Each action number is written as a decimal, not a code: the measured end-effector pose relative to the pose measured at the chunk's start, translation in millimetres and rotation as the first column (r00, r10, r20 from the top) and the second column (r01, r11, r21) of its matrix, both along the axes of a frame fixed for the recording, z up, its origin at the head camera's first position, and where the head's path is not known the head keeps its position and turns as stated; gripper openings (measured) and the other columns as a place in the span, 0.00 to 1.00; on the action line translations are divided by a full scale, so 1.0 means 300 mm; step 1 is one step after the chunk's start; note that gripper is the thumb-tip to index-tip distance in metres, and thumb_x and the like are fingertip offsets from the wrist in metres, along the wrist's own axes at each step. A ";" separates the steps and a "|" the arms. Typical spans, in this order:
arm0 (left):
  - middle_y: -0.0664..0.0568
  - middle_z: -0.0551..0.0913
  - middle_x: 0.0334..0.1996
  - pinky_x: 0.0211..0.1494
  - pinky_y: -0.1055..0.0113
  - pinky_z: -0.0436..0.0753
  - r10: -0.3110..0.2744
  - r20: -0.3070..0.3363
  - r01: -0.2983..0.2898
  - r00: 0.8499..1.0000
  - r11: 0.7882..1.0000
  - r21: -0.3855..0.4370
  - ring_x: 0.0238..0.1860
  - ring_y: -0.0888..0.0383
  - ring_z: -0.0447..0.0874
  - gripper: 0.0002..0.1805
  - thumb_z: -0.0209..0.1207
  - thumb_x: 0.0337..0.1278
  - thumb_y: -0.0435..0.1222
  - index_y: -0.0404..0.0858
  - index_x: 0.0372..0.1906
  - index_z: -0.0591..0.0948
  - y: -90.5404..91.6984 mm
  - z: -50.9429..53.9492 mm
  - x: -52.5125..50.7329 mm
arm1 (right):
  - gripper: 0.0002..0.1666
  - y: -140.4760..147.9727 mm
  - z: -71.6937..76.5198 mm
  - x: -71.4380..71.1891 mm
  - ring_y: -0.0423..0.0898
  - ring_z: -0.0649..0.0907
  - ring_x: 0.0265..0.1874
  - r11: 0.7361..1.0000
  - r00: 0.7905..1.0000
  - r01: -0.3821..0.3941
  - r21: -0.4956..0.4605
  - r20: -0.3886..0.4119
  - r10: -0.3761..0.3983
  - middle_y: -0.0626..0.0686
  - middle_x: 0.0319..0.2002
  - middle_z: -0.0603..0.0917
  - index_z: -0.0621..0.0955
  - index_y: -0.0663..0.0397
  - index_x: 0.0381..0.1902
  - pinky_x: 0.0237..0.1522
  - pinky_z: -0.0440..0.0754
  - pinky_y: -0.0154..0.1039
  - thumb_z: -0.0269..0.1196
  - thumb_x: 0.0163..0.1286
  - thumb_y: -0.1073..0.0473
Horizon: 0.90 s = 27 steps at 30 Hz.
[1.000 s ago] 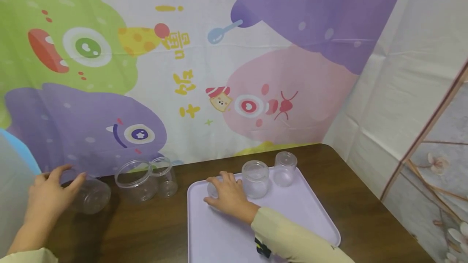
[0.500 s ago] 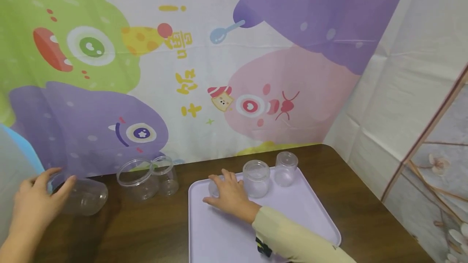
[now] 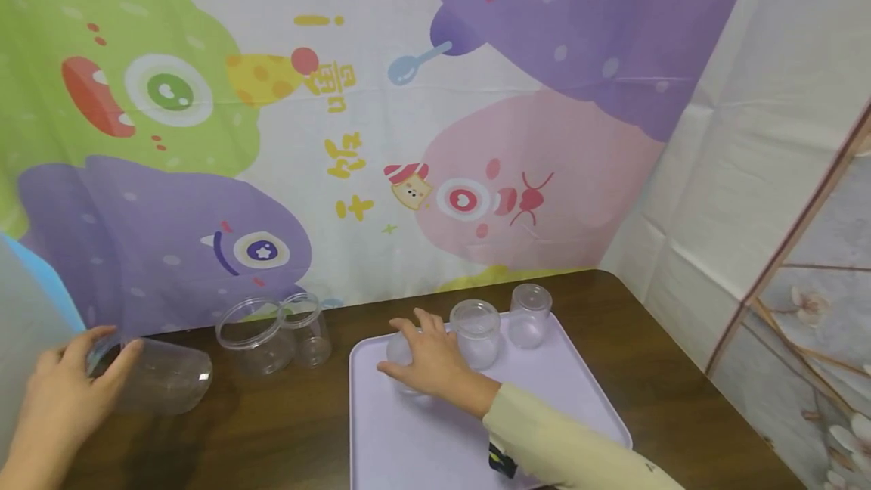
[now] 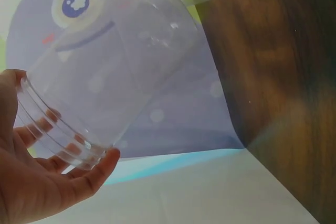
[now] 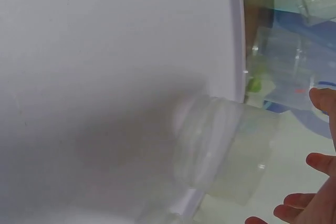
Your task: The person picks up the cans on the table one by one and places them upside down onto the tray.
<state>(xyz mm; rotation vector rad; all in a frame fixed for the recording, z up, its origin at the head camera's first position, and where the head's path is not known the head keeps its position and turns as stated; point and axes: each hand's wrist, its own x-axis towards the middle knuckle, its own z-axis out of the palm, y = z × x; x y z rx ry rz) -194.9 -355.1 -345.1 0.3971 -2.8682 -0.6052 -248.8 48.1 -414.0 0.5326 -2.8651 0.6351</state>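
Note:
My left hand (image 3: pixel 71 392) grips a large clear plastic jar (image 3: pixel 166 376) round its threaded mouth. The jar is tilted on its side, its base pointing right; the left wrist view shows fingers and thumb about the rim. Over the left part of the pale purple tray (image 3: pixel 401 448), my right hand (image 3: pixel 435 358) has its fingers spread above a small clear jar (image 5: pixel 231 150). That jar stands mouth down on the tray, and in the right wrist view a gap shows between it and the fingertips. Part of it is hidden by the hand in the head view.
Two more clear jars, a wider one (image 3: pixel 476 335) and a narrower one (image 3: pixel 530 316), stand toward the tray's back right. On the brown table (image 3: pixel 272 437), a wide open jar (image 3: pixel 255 346) and a slim one (image 3: pixel 309 335) stand near the printed backdrop (image 3: pixel 367 263).
My left hand has shifted left and the large jar has tipped further onto its side. My right hand has drawn slightly right, showing more of the small jar, which stays put.

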 end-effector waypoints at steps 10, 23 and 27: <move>0.18 0.57 0.57 0.44 0.30 0.62 -0.064 -0.040 0.065 0.997 0.998 0.025 0.53 0.24 0.53 0.40 0.40 0.68 0.56 0.26 0.68 0.54 0.002 -0.011 0.037 | 0.36 0.074 0.085 0.045 0.59 0.70 0.62 0.986 0.998 -0.052 -0.157 -0.055 0.044 0.61 0.62 0.70 0.72 0.44 0.60 0.55 0.71 0.61 0.66 0.55 0.40; 0.18 0.62 0.54 0.37 0.39 0.70 -0.151 -0.054 0.155 0.987 0.984 0.093 0.46 0.27 0.69 0.36 0.39 0.70 0.51 0.25 0.66 0.56 0.042 -0.004 0.080 | 0.34 0.175 0.130 0.081 0.58 0.70 0.62 0.958 1.000 -0.017 -0.286 0.019 0.024 0.58 0.62 0.71 0.74 0.45 0.59 0.60 0.70 0.58 0.66 0.57 0.41; 0.20 0.63 0.54 0.37 0.42 0.72 -0.146 -0.037 0.150 0.989 0.981 0.122 0.46 0.26 0.70 0.36 0.37 0.70 0.52 0.25 0.65 0.57 0.063 -0.005 0.080 | 0.33 0.195 0.130 0.086 0.54 0.71 0.62 0.948 1.000 -0.003 -0.318 0.013 0.008 0.55 0.60 0.74 0.75 0.47 0.58 0.60 0.70 0.55 0.66 0.57 0.42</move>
